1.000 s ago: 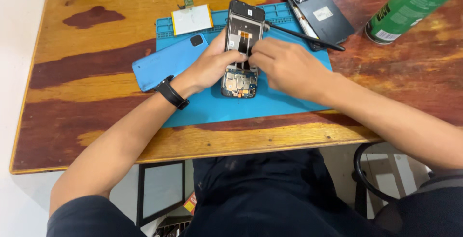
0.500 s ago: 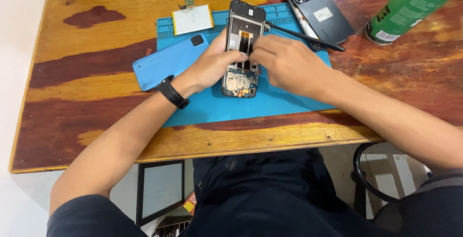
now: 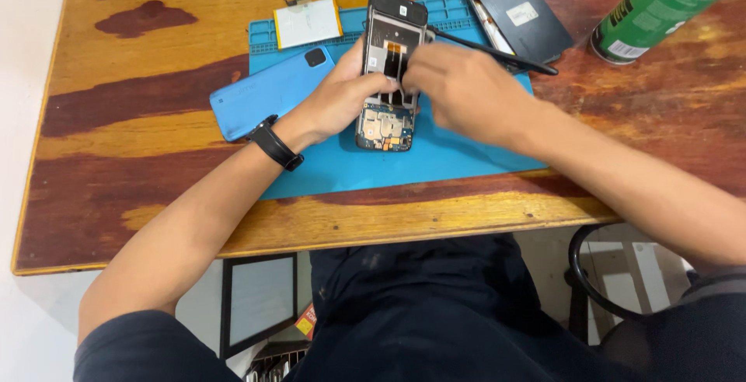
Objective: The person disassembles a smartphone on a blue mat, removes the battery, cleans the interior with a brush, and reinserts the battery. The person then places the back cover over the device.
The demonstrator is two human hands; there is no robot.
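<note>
Left hand (image 3: pixel 342 98) grips opened phone (image 3: pixel 388 71) by its edge over blue mat (image 3: pixel 458 153) | right hand (image 3: pixel 458 90) pinches inside frame, item hidden | judgement: steady frame, work gently near exposed board.

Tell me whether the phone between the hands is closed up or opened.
Opened. The phone has its back off, so the circuit board and inner frame show. The left hand steadies it while the right hand works on it.
</note>
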